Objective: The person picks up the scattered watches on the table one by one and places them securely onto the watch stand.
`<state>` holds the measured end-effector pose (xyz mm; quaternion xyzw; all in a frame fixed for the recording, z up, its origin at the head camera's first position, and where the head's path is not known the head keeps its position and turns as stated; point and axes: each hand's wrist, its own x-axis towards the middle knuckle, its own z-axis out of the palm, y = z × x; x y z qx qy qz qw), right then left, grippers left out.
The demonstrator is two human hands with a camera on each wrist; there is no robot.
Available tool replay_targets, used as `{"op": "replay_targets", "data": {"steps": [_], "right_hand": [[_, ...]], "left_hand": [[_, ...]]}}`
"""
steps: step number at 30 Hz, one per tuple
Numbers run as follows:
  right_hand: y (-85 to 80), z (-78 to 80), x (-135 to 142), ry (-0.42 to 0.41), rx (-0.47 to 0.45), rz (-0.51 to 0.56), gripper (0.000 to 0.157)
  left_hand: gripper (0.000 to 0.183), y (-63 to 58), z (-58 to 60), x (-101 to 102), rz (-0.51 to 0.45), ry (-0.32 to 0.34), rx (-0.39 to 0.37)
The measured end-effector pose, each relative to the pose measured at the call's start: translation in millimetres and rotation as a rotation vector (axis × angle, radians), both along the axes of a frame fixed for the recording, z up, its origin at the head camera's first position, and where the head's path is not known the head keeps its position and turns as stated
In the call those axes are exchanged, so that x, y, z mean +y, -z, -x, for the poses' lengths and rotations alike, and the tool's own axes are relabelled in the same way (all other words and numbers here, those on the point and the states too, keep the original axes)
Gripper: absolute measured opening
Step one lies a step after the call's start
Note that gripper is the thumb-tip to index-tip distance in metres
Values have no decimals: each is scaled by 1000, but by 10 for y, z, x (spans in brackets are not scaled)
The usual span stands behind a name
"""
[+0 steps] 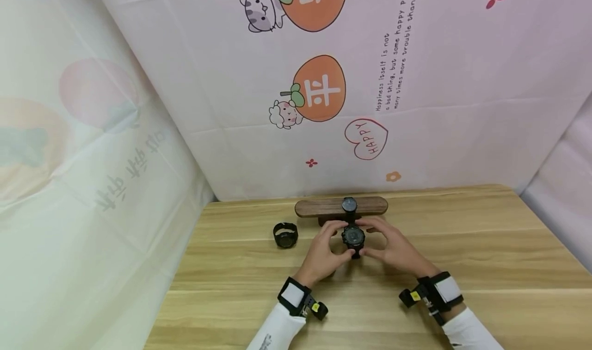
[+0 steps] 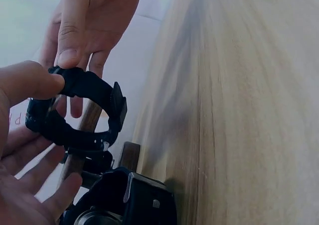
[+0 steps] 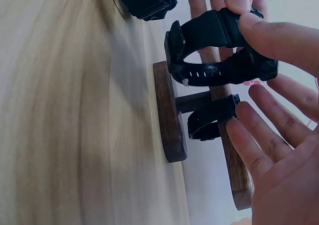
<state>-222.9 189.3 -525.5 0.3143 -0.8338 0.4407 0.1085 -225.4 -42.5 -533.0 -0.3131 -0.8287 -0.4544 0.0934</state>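
Both hands hold one black wristwatch (image 1: pixel 354 236) between them, just in front of a dark wooden watch stand (image 1: pixel 319 207). My left hand (image 1: pixel 321 255) pinches the left side of its case, thumb at the near edge and fingers at the far edge. My right hand (image 1: pixel 396 247) grips the opposite side the same way. In the left wrist view the strap (image 2: pixel 89 85) forms a closed loop above the tabletop. Another watch (image 1: pixel 349 204) hangs round the middle of the stand's bar; its strap (image 3: pixel 209 119) shows in the right wrist view.
A third black watch (image 1: pixel 285 236) with its strap looped stands on the wooden table (image 1: pixel 240 288), left of the stand. A printed white cloth (image 1: pixel 250 149) hangs right behind the table's back edge, and another cloth (image 1: pixel 152 196) closes off the left side.
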Motion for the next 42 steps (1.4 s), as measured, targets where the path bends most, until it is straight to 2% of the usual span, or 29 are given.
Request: {"op": "replay_targets", "data": {"steps": [5, 21, 25, 36, 39, 42], "right_hand": [[-32, -9, -12, -1, -24, -28, 67], [-52, 35, -79, -6, 45, -55, 65], [-58, 40, -80, 0, 35, -62, 64], [-41, 26, -64, 9, -3, -73, 63], [-52, 21, -54, 25, -13, -71, 63], [-65, 25, -29, 44, -21, -64, 64]], "left_hand": [[61, -7, 4, -22, 1, 13, 16], [61, 0, 31, -63, 0, 44, 53], [61, 5, 41, -71, 12, 48, 58], [65, -40, 77, -165, 78, 79, 7], [58, -92, 136, -242, 55, 91, 32], [48, -157, 227, -336, 36, 60, 106]]}}
